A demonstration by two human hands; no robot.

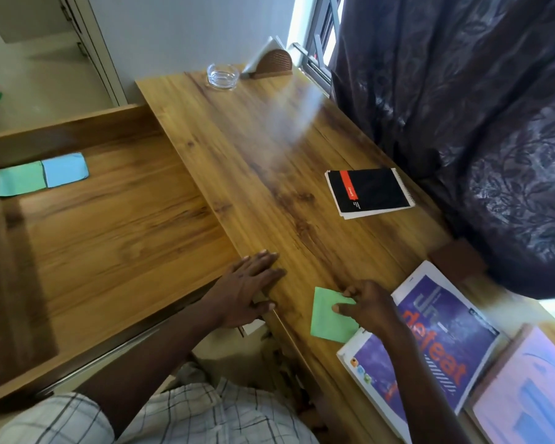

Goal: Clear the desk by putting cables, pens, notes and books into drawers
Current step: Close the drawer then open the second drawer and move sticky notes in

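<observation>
Hands apart, we are resting our left hand (250,290) flat on the table (269,155) edge by the open drawer (109,235), while at the purple book (445,341) corner our right hand (370,310) is pinching the green note (329,318). We are judging it feather-light and floppy, best lifted by a corner.

Daylight pouring from window (314,36) at one o'clock; glare streak across your desk (253,161); soft blur throughout; wide-angle bend at edges; curtain (461,107) at three o'clock dark.
</observation>
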